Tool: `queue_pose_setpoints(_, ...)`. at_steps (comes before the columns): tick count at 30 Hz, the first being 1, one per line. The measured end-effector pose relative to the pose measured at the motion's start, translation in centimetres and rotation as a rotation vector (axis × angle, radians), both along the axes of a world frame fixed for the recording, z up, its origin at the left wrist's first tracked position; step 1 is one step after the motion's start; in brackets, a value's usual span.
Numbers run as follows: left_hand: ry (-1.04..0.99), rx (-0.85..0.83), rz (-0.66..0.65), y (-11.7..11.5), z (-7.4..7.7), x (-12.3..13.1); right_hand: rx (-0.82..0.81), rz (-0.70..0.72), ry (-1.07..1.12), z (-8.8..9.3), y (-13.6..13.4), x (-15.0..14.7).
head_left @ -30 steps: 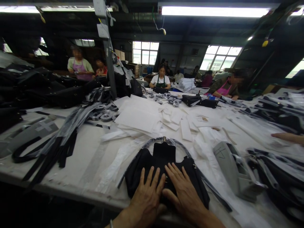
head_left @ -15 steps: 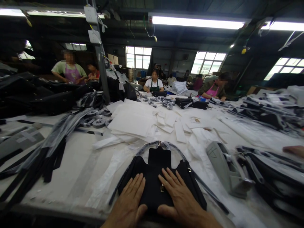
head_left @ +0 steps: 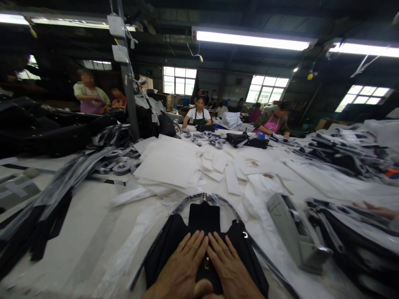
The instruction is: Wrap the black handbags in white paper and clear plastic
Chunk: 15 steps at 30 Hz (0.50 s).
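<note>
A black handbag (head_left: 174, 232) lies on the table right in front of me, its flap (head_left: 204, 216) folded back away from me. My left hand (head_left: 183, 261) rests flat on the bag's front, fingers stretched out. Beside it my right hand (head_left: 229, 261) lies flat too, and the fingertips of both hands nearly meet. Between them shows a small gold clasp (head_left: 207, 262). The bag's strap (head_left: 183, 201), wrapped in clear film, arches beyond the flap and runs down both sides. Near my thumbs the bag's lower edge is hidden.
A grey tape dispenser (head_left: 296, 232) stands to the right, beside more black bags (head_left: 352, 232) and another person's hand (head_left: 378, 211). White paper sheets (head_left: 168, 164) lie ahead. Film-wrapped straps (head_left: 62, 191) spread along the left. A metal post (head_left: 128, 91) rises beyond. Co-workers sit across the table.
My left hand has slid inward and forward over the bag toward my right hand, which has shifted slightly lower. The view has tilted a little. The other person's hand at right has moved further in.
</note>
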State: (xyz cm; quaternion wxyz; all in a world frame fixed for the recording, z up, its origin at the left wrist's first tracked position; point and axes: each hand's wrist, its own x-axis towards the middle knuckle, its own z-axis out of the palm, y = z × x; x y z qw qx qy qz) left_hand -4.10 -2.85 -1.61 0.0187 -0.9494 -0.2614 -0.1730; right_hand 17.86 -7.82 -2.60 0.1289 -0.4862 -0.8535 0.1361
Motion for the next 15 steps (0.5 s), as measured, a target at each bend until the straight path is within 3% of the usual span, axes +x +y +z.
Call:
queue_pose_setpoints(3, 0.009, -0.023, 0.031, 0.1, -1.5, -0.2, -0.191, -0.112, 0.204, 3.6, 1.5, 0.3)
queue_pose_setpoints(5, 0.02, -0.011, 0.04, 0.1, -1.7, -0.4, -0.151, -0.28, 0.322, 5.8, 3.8, 0.5)
queue_pose_setpoints(7, 0.029, 0.028, 0.042, 0.1, -1.6, -0.4, -0.04, -0.392, 0.295, 7.0, 6.6, 0.5)
queue_pose_setpoints(11, -0.018, 0.256, 0.011, 0.9, -2.2, -0.3, 0.003, -0.399, 0.083, 6.6, 10.9, -0.2)
queue_pose_setpoints(15, -0.099, 0.519, 0.023, 2.1, -3.2, -0.2, 0.034, -0.391, 0.042, 5.4, 12.1, -0.4)
